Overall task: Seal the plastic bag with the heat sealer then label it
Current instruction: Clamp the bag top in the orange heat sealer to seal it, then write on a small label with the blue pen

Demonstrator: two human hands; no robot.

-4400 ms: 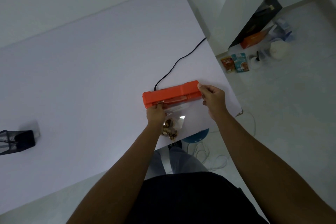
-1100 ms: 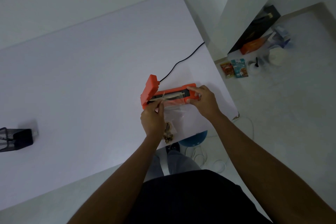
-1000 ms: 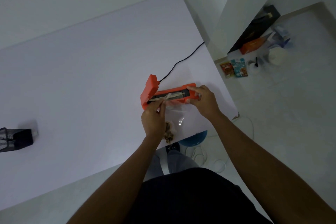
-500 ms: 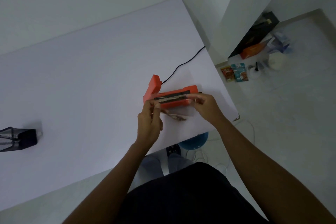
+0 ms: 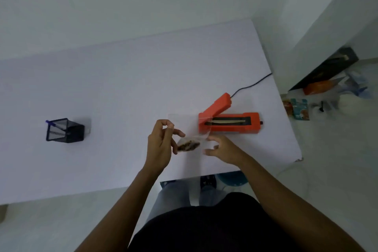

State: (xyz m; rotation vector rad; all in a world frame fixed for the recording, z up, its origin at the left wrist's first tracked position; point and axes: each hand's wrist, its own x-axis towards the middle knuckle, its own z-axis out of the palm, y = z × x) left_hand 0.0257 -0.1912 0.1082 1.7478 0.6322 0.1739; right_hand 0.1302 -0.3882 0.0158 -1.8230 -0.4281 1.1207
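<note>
Keep bag (image 5: 189, 143) pinched in left hand (image 5: 161, 145) over table (image 5: 122, 92) beside open sealer (image 5: 229, 124), right hand (image 5: 224, 149) spread and empty, then fetch pen (image 5: 48, 122) from holder (image 5: 64, 130).

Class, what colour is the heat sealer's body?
Orange-red heat sealer, seen in the head view.

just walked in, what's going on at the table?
A person stands at a white table holding a small clear plastic bag with brown contents. The left hand pinches it; the right hand is open beside it, fingers near its edge. The bag is out of the orange heat sealer, which sits plugged in with its lid raised. A black mesh pen holder with a blue pen stands off to the left, untouched. No label is visible on the bag.
</note>
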